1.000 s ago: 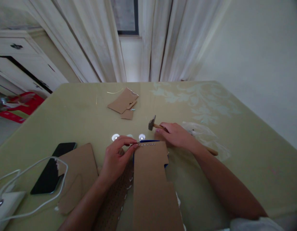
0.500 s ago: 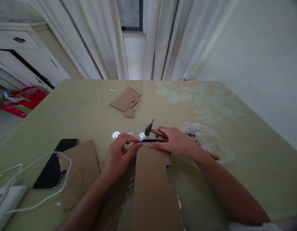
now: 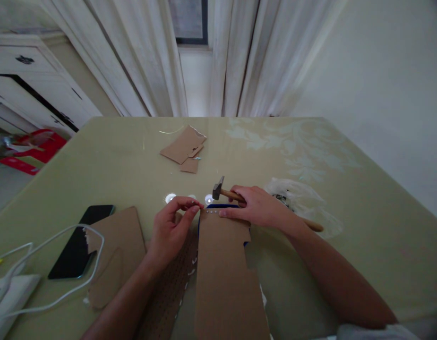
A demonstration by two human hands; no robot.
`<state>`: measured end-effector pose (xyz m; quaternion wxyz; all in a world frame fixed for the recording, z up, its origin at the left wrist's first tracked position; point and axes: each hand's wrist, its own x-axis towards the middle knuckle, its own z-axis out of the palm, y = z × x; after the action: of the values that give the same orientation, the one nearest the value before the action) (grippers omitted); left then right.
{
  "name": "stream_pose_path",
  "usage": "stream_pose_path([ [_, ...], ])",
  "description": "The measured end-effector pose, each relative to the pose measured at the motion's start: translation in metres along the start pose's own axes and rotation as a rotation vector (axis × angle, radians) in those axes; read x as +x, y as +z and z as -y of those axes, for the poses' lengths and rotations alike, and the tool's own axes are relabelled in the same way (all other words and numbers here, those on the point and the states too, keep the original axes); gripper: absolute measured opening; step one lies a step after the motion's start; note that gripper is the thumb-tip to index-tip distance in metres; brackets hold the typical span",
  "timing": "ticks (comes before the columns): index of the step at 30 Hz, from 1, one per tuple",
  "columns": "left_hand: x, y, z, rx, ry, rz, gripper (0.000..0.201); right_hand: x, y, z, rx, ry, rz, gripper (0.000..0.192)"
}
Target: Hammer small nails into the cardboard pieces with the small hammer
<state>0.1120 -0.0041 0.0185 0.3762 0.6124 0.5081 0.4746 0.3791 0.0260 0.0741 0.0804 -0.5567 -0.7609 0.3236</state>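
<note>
A long piece of brown cardboard [image 3: 225, 278] runs from the near edge to the middle of the table, with a row of small light studs along its far end. A dark blue strip [image 3: 223, 206] shows behind that end. My right hand [image 3: 255, 204] is closed round the wooden handle of a hammer [image 3: 218, 190], its head pointing left; the thumb presses on the cardboard. At the far left corner, thumb and forefinger of my left hand [image 3: 174, 226] are pinched together. Whatever they hold is too small to make out. A brown perforated piece [image 3: 168, 297] lies beneath my left forearm.
Left on the table [image 3: 126, 174] are a black phone [image 3: 71, 255], a cardboard scrap [image 3: 122, 250] and a white cable [image 3: 103, 241]. Cardboard offcuts [image 3: 184, 146] lie farther back. A clear plastic bag [image 3: 310, 203] with small dark items is beside my right forearm.
My left hand has drawn slightly left and up from the cardboard's corner, fingers still pinched. My right hand keeps its hold on the hammer and has barely moved.
</note>
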Motion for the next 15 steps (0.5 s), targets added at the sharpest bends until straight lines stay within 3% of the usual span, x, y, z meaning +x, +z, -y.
stream_pose_path([
  [15, 0.0010, -0.0023, -0.0079, 0.091, 0.081, 0.029, 0.012, -0.0008, -0.0022, 0.0017, -0.012, 0.007, 0.031, 0.056],
])
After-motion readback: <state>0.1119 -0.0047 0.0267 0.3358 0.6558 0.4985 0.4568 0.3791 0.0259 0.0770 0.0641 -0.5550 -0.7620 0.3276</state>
